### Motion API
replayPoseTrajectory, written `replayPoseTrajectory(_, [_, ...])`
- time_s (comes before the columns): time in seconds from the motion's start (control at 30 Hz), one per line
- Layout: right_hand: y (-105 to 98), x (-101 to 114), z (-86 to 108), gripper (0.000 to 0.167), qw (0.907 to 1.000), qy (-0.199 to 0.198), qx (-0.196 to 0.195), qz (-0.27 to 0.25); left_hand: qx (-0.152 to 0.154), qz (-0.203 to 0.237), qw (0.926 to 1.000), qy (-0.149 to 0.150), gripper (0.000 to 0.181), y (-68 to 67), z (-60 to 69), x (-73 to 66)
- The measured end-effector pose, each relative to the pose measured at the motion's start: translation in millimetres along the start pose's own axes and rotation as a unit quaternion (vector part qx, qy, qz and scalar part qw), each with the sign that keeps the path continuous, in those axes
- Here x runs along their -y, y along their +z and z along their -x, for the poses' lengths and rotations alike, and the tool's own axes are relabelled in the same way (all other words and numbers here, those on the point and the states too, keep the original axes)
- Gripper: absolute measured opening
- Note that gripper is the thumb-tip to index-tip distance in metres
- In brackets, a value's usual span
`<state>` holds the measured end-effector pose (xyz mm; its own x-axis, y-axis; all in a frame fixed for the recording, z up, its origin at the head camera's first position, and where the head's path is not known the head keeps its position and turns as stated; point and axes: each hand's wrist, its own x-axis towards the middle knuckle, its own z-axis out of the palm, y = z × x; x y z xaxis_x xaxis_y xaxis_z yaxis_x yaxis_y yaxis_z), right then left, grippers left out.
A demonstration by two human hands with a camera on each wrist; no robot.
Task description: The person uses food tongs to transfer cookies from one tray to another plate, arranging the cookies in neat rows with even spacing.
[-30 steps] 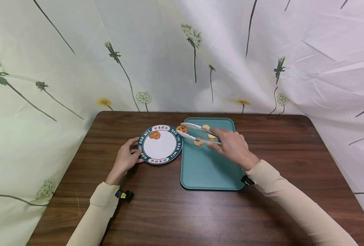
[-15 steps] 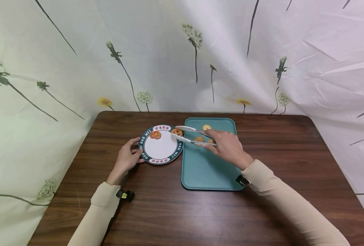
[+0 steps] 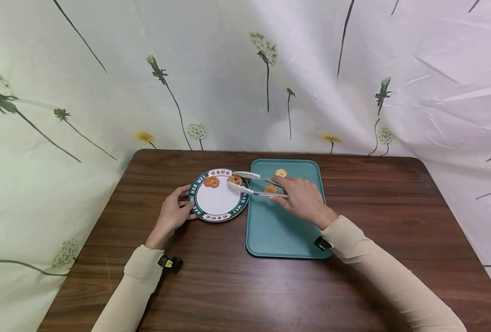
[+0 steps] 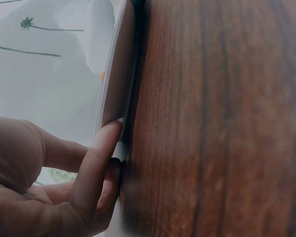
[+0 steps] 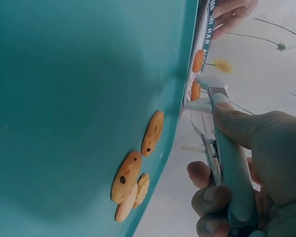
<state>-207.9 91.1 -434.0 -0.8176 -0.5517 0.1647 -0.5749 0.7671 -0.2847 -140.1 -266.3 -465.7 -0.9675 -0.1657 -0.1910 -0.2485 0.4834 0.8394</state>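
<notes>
My left hand [image 3: 174, 210] grips the left rim of a round white plate [image 3: 214, 200] with a dark green lettered border; in the left wrist view its fingers [image 4: 96, 163] reach the plate's edge and underside. A brown pretzel [image 3: 211, 182] lies at the plate's upper left. My right hand [image 3: 303, 198] holds metal tongs [image 3: 266, 193] with white tips, above the teal tray [image 3: 286, 230]. Between the parted tips, over the plate's right side, sits another pretzel [image 3: 235, 180]; whether both tips touch it cannot be made out.
Several cookies lie on the tray's far part: a scalloped cookie [image 3: 280, 172], an oval cookie [image 3: 271, 189] and a chocolate-dotted cookie [image 5: 127, 177]. Plate and tray stand side by side on a dark wooden table [image 3: 228, 290]. A flower-printed cloth [image 3: 228, 92] hangs behind.
My right hand has moved left with the tongs, carrying the second pretzel from between tray and plate rim onto the plate's right side. My left hand has kept its place at the rim.
</notes>
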Motion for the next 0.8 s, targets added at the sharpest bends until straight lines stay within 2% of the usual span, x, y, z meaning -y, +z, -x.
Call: replayPoseTrajectory(0.8, [5.9, 8.5, -10.2, 0.049, 0.9998, -0.016, 0.011, 0.008, 0.003, 0.003, 1.0000, -0.002, 0.058, -0.5, 0.4, -0.4])
